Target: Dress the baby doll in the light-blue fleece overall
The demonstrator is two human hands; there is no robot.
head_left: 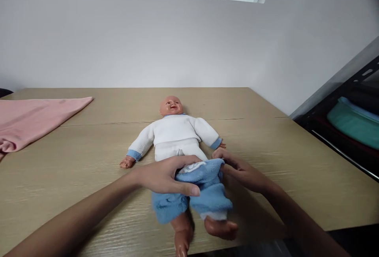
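Observation:
A baby doll (174,128) lies on its back, head toward the far wall, in a white top with blue cuffs. Fuzzy blue pants (204,178) are bunched around its legs below the white lower body, and both bare feet stick out near the front edge. My left hand (166,174) lies across the doll's thighs, its thumb over the blue cloth and its fingers partly hidden at the waistband. At the other side of the waistband, my right hand (237,168) pinches the pants' edge with bent fingers.
A pink cloth (41,120) lies at the left of the wooden table (112,138). White walls stand behind and to the right. Beyond the right edge, a dark rack (319,124) holds folded green fabric (353,122).

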